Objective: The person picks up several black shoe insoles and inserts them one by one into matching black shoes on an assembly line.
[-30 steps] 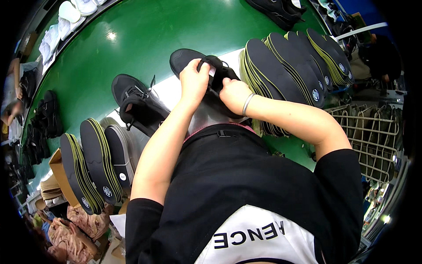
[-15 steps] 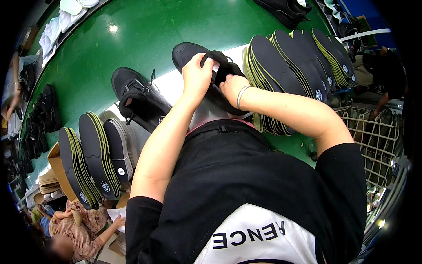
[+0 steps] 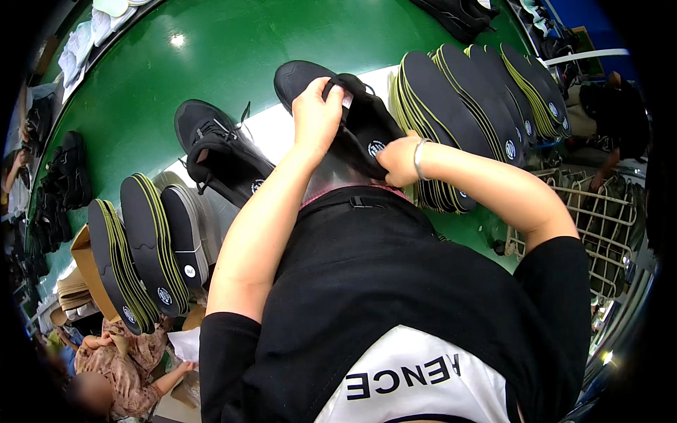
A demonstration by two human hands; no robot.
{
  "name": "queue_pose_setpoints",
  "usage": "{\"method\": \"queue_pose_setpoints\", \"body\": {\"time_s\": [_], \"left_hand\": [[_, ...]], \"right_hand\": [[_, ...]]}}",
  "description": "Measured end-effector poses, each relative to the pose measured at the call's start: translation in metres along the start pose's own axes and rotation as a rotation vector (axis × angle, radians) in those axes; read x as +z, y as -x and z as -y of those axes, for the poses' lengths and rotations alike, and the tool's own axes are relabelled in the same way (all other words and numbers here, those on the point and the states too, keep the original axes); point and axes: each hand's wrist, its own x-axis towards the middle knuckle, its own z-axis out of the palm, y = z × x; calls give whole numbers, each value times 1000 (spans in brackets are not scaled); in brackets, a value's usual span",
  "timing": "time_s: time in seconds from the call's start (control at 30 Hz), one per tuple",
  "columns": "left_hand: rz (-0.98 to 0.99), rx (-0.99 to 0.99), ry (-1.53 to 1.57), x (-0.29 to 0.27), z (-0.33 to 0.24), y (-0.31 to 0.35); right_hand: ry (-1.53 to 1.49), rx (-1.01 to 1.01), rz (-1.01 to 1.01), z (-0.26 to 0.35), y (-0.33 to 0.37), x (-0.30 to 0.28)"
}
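A black lace-up shoe [image 3: 300, 74] lies in front of me, toe pointing away, with its collar spread wide. My left hand [image 3: 315, 116] pinches the shoe's tongue and holds it up to the left. At the heel, my right hand [image 3: 402, 162], a bangle on its wrist, grips the rim with its fingertips at the inner edge. Inside the opening shows the heel of a dark insole [image 3: 367, 134] bearing a round white mark; its front part is hidden in the shoe. To the left rests a second black shoe [image 3: 204, 130], also with an insole mark showing in its heel.
Stacks of black insoles with yellow-green edges stand to the right [image 3: 437, 99] and left [image 3: 144, 233]. Another black shoe [image 3: 458, 17] sits farther up the green table [image 3: 233, 35]. A wire basket [image 3: 599, 225] is at the right; a person [image 3: 116, 366] works at the lower left.
My right hand has drawn back out of the shoe's opening to its heel, uncovering the insole's round mark. My left hand keeps its hold on the tongue.
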Motion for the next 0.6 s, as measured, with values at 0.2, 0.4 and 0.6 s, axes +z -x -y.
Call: {"method": "queue_pose_setpoints", "body": {"time_s": [0.2,0.4,0.6], "left_hand": [[53,-42,73,-3,-4,2],[126,-124,251,-3,0,0],[262,-203,440,0,13,-1]], "right_hand": [[11,-7,-38,-11,-19,14],[-680,-124,-862,-9,-21,15],[-650,-64,-851,-8,-97,2]]}}
